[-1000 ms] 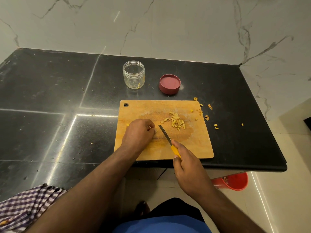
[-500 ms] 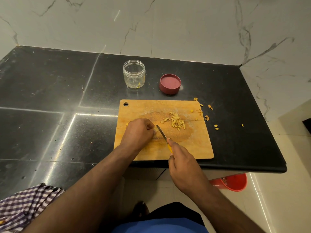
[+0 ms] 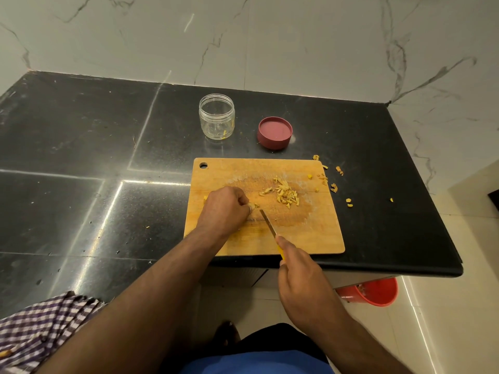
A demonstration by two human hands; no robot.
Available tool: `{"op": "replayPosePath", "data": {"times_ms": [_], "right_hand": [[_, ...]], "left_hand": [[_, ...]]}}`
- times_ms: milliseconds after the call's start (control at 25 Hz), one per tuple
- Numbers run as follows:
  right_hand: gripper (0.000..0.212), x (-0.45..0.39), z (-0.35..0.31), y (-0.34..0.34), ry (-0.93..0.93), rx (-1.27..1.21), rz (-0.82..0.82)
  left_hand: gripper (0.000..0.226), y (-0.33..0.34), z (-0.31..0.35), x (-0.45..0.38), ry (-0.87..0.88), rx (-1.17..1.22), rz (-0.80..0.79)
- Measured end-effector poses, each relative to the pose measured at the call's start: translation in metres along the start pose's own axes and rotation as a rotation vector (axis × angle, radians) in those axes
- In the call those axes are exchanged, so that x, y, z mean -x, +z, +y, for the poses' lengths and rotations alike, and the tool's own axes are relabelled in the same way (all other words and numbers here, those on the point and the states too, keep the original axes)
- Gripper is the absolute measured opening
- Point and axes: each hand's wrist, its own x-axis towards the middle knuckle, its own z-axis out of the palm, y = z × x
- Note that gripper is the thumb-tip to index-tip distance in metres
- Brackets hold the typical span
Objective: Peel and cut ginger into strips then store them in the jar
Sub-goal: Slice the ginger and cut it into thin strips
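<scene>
Cutting is well along: left hand point(image 3: 225, 209) pinches what seems the last ginger point(image 3: 252, 205), right hand point(image 3: 302, 276) grips the knife point(image 3: 267, 222), strips point(image 3: 285, 195) piled beyond, jar point(image 3: 216, 116) nearly empty.

1. Ginger piece point(image 3: 252, 205): small, pale yellow, mostly hidden, on the cutting board point(image 3: 318, 233).
2. Ginger strips point(image 3: 286, 195): loose yellow pile mid-board.
3. Jar point(image 3: 216, 116): clear, upright, lidless, behind the board.
</scene>
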Motion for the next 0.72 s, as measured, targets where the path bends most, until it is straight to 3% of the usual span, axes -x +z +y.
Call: {"op": "replayPosePath", "data": {"times_ms": [440, 720], "right_hand": [[0.053, -0.035, -0.005, 0.009, -0.008, 0.023, 0.017], [0.053, -0.003, -0.001, 0.006, 0.005, -0.003, -0.002]], "left_hand": [[0.01, -0.001, 0.002, 0.0, -0.015, -0.006, 0.002], [0.01, 0.001, 0.001, -0.001, -0.023, 0.002, -0.003]]}}
